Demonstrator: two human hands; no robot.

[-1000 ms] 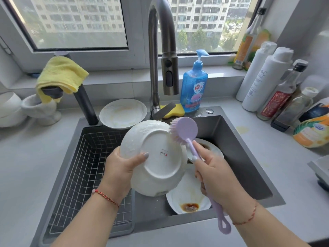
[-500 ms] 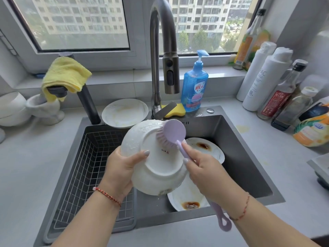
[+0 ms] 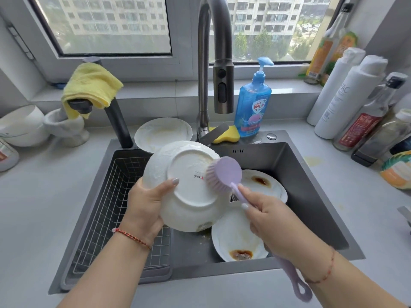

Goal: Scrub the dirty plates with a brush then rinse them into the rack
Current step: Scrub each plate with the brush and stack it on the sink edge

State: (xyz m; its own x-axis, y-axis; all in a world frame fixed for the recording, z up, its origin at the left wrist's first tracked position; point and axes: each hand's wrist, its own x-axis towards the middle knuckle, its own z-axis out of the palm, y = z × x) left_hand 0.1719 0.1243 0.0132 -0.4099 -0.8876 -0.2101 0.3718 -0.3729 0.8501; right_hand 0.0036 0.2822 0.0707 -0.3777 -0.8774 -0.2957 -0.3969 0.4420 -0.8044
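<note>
The white plate is held up over the middle of the sink, tilted with its underside facing the person, and the lilac brush now presses its bristles against the right part of that underside, beside the small red maker's mark. A second ago the brush head stood clear above the plate's upper right rim; it has since come down onto the base ring and slid a little outward, so the scrubbing of the back is under way, and I judge this plate close to ready for rinsing. The left hand grips the plate's left rim, thumb curled over the back and fingers hidden behind. The right hand is wrapped around the brush handle, forefinger stretched along it toward the head, the looped end poking out past the wrist. Below, on the sink floor, two dirty plates with brown sauce stains lie overlapping toward the right side, untouched. The wire rack fills the sink's left half and holds nothing I can see. Another smeared plate rests on the counter at the sink's back edge, left of the faucet, which runs no water. A blue soap bottle and yellow sponge sit at the back right edge.
</note>
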